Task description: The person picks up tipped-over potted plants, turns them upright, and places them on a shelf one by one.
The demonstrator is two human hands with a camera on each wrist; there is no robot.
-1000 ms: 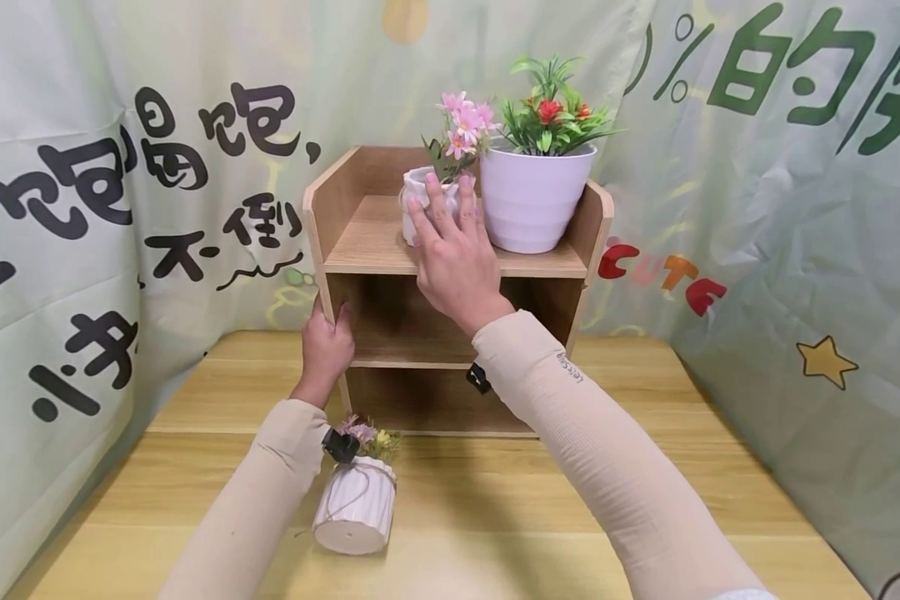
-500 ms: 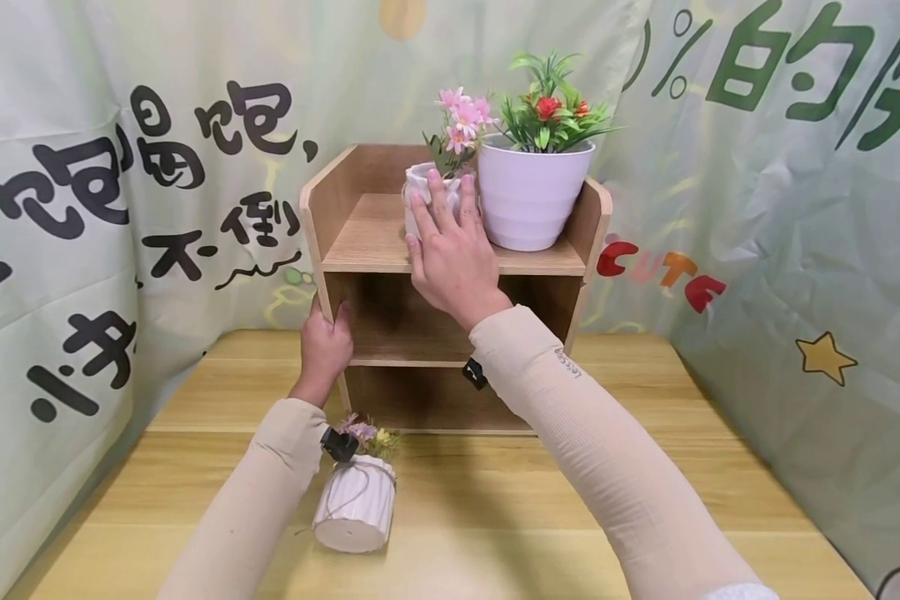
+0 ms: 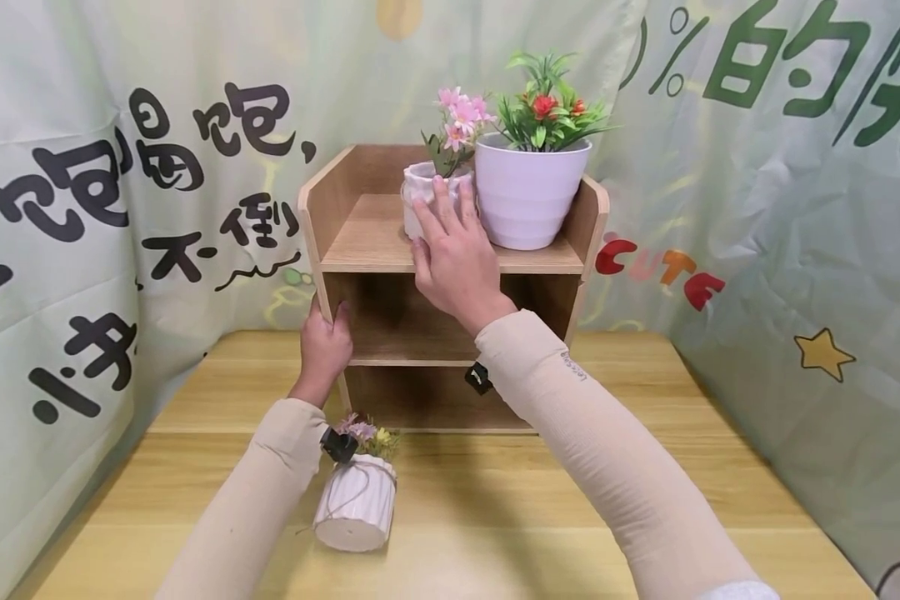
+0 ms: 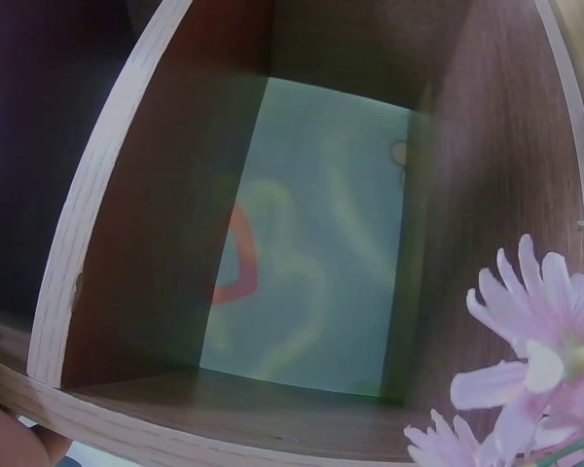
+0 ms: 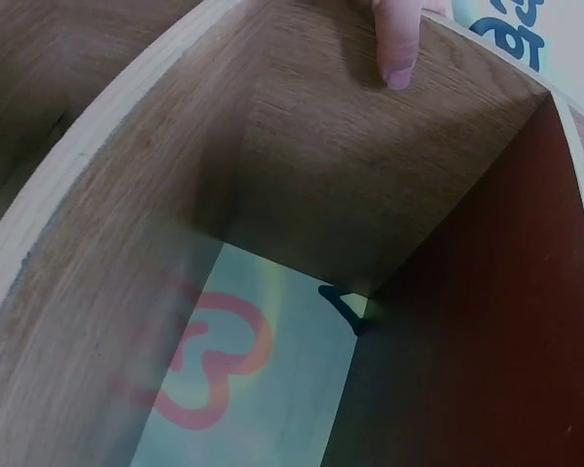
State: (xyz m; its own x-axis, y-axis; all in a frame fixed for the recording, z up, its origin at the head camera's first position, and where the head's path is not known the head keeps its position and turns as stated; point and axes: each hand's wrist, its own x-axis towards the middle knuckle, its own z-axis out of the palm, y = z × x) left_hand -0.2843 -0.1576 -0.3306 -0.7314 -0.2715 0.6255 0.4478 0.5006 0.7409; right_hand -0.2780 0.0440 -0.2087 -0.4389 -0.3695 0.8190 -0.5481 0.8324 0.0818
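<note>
A three-tier wooden shelf (image 3: 412, 321) stands on the table. My left hand (image 3: 325, 346) grips its left side panel, thumb on the inner face; the left thumb (image 5: 399, 44) shows in the right wrist view too. On the top tier sits a small white pot (image 3: 417, 196) with pink flowers (image 3: 461, 117). My right hand (image 3: 457, 258) lies against that pot's front, fingers straight and spread. Right beside it is a larger white flowerpot (image 3: 532, 196) with green leaves and red blossoms. The right hand is out of sight in the right wrist view.
A ribbed white pot (image 3: 356, 508), tied with twine, lies tipped on the table (image 3: 645, 467) near my left wrist. Its pink flowers (image 4: 530, 360) edge into the left wrist view. A printed curtain (image 3: 217, 50) surrounds the table behind and on both sides.
My right thumb has come out a little to the left, and its fingertips sit slightly lower on the small pot. The left hand, shelf and pots keep their places.
</note>
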